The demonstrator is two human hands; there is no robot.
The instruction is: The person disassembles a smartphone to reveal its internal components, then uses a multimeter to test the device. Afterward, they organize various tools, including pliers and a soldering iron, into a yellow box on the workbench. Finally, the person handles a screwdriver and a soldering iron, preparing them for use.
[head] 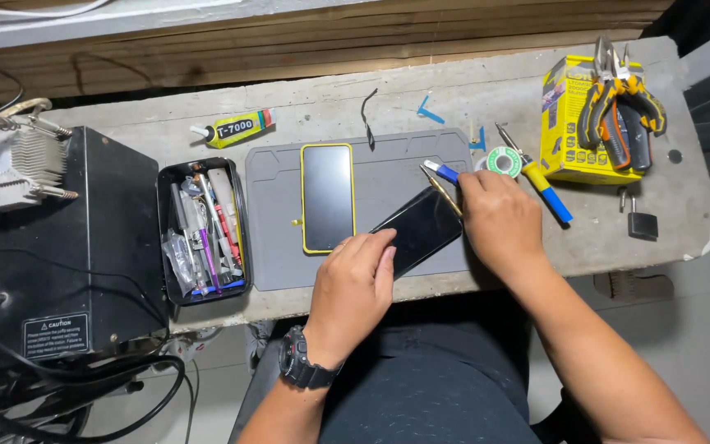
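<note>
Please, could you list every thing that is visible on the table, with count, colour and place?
work mat: 1, grey, middle of the table
phone with yellow edge: 1, black screen, lying flat on the mat
dark phone: 1, black, on the mat, under both hands
tool tray: 1, black, left of the mat, full of small tools
glue tube: 1, yellow and black, behind the tray
solder reel: 1, green and white, right of the mat
box: 1, yellow, far right
pliers: 2, orange and black, on the box
machine: 1, black, far left
left hand: touches the dark phone
right hand: holds a thin tool at the phone's edge
</note>
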